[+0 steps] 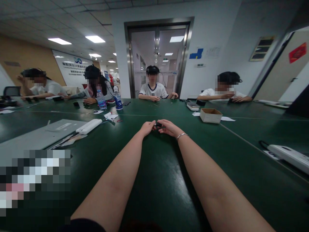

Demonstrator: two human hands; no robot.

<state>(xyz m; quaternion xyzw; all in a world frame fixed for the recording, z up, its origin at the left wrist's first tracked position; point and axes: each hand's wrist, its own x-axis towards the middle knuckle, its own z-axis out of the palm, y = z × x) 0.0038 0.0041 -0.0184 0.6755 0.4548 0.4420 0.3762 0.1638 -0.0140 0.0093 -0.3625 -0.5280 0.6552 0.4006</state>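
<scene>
Both my arms reach forward over the dark green table (pixel 154 180), and the hands meet near its middle. My left hand (pixel 147 128) is closed, thumb and fingers pinching the left end of a small black object (pixel 158 124). From the other side my right hand (pixel 171 128), with a silver bangle (pixel 182 136) at its wrist, grips the same object between thumb and bent fingers. The fingers cover much of it, and it is too small for me to tell its kind.
A small open cardboard box (pixel 210 116) stands ahead on the right. White power strips (pixel 88 126) lie at left and far right, near a grey panel (pixel 36 133). Two bottles (pixel 117 99) and paper scraps (pixel 111 116) are ahead left. Several people sit around the table.
</scene>
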